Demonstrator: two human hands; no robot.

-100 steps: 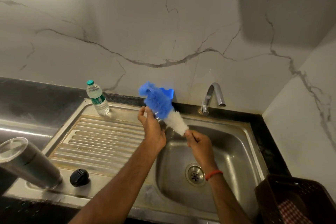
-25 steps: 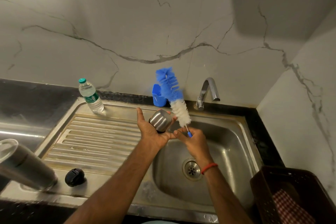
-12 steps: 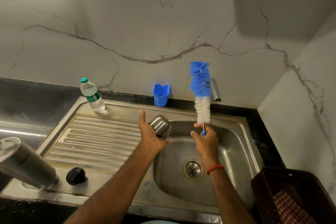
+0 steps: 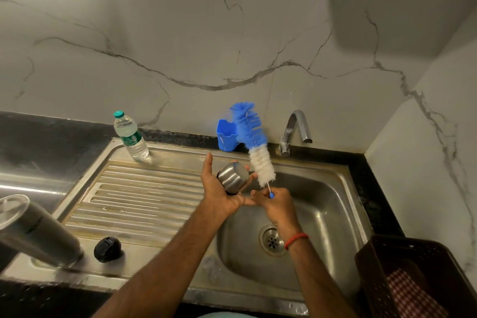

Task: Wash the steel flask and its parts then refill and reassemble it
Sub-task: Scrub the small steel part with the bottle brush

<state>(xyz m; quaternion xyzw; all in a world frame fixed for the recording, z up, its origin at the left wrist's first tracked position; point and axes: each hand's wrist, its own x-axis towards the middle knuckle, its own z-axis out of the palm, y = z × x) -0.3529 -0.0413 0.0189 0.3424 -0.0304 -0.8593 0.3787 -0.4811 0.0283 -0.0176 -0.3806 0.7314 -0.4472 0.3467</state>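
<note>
The steel flask point(image 4: 33, 235) stands open on the drainboard beside its black stopper point(image 4: 107, 249). Over the sink point(image 4: 335, 214), the left hand point(image 4: 222, 193) cradles the steel cap point(image 4: 233, 177) in a loose grip; the right hand point(image 4: 277, 204) grips the bottle brush point(image 4: 254, 142) tight by its handle.

Both bare forearms are reaching forward from the bottom edge, converging toward the middle. The left hand point(image 4: 219, 193) is lying palm up, thumb pointing away and fingers cupping round what it is carrying — a loose cradle rather than a fist. The right hand point(image 4: 277, 205) is sitting just beside it, touching its fingertips, curling tight in a pinch — a red band is circling its wrist.
</note>
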